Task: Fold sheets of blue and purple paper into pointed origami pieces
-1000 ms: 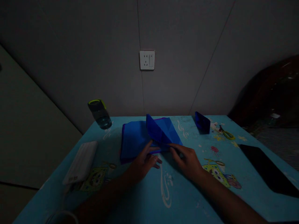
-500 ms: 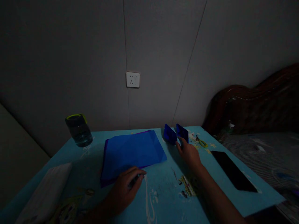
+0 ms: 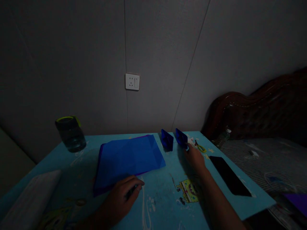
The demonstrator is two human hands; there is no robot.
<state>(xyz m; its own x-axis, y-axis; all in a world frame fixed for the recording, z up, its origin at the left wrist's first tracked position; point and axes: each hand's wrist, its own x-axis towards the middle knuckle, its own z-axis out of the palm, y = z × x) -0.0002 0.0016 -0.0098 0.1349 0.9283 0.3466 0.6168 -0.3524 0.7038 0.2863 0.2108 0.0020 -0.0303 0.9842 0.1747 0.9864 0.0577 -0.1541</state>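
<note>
Two dark blue pieces of folded paper stand near the table's far edge: a left one (image 3: pixel 167 140) and a right one (image 3: pixel 181 136). At the lower corner of the right piece, my right hand (image 3: pixel 194 158) has its fingertips closed; they partly cover that corner. My left hand (image 3: pixel 123 196) rests by the near edge of a flat stack of blue paper sheets (image 3: pixel 129 156). Its fingers are loosely bent, with a dark gap between thumb and forefinger and nothing visible in it. A purple edge shows under the top sheet.
Scissors with yellow-green handles (image 3: pixel 200 147) lie beyond my right hand, and a flat black object (image 3: pixel 230 175) lies to its right. A dark water bottle (image 3: pixel 72 134) stands at the back left. A white slab-like object (image 3: pixel 31 198) lies front left. A wall rises behind the table (image 3: pixel 163 201).
My right hand has shifted from between the two folded papers to the right one, which sits slightly farther from the left one. My view has turned a little right; my left hand stays bent.
</note>
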